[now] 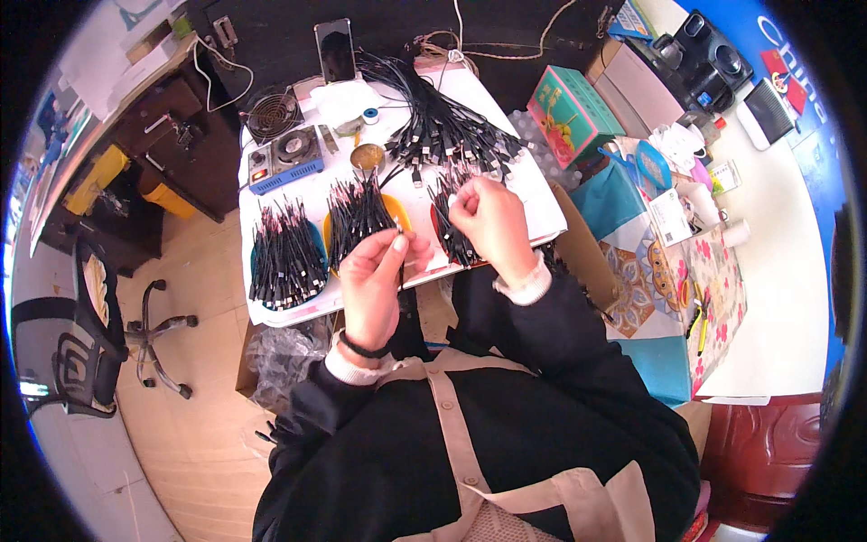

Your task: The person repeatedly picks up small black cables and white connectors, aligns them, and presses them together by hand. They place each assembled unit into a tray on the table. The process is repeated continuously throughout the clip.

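Note:
My left hand [372, 287] is closed in a pinch on a short black cable [401, 229], its tip showing above the thumb. To the right, my right hand [490, 219] is closed, thumb against bent fingers, over the cables in a red tray [437, 237]; what it pinches, if anything, cannot be made out. Black cables with pinkish ends [359, 212] stand bunched in a yellow tray [401, 210] beyond my left hand. Farther left, a blue tray [318, 242] holds another bunch of black cables [285, 257].
A long bundle of black cables [442, 131] spreads across the white table [492, 104]. At its back left are a blue-fronted device [287, 167], a small fan [275, 117], a round tin [367, 157] and a propped phone [335, 51]. A cardboard box [587, 248] stands right.

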A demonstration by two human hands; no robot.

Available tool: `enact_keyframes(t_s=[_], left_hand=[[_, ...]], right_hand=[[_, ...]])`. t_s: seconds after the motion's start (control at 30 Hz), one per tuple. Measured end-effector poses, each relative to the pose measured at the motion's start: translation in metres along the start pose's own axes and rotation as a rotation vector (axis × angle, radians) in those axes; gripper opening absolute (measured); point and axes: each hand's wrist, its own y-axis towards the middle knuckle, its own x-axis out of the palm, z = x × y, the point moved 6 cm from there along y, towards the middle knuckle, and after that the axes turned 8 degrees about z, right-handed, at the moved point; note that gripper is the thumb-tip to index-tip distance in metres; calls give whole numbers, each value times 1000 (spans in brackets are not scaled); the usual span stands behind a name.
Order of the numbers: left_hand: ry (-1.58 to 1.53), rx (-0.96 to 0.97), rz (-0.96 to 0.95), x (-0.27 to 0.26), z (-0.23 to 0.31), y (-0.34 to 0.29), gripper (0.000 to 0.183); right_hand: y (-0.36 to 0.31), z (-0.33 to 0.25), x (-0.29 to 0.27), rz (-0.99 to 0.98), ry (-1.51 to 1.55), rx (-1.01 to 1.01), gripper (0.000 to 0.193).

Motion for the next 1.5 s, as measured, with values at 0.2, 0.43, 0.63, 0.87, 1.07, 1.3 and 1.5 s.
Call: enact_keyframes(t_s=[0.2,0.43,0.63,0.87,1.07,1.3,1.5], left_hand=[[-103,116,-89,32,13,1,17],[-134,154,-88,38,16,-16,16],[-211,184,-42,38,17,-22,15],[-62,181,-90,41,13,-26,15],[34,265,-99,40,12,-28,15],[385,387,-89,36,11,-31,14],[126,148,-182,31,5,-29,13]], right_hand=[[-38,-44,-20,-157,326,33,15],[-53,-65,-38,-56,173,-227,20],[-59,-67,-45,-26,223,-220,21],[-60,-71,-47,-48,195,-289,19],[-47,-43,-44,-206,796,167,12],[-38,-46,-37,-172,709,147,15],[-41,-52,-48,-135,609,-81,12]])
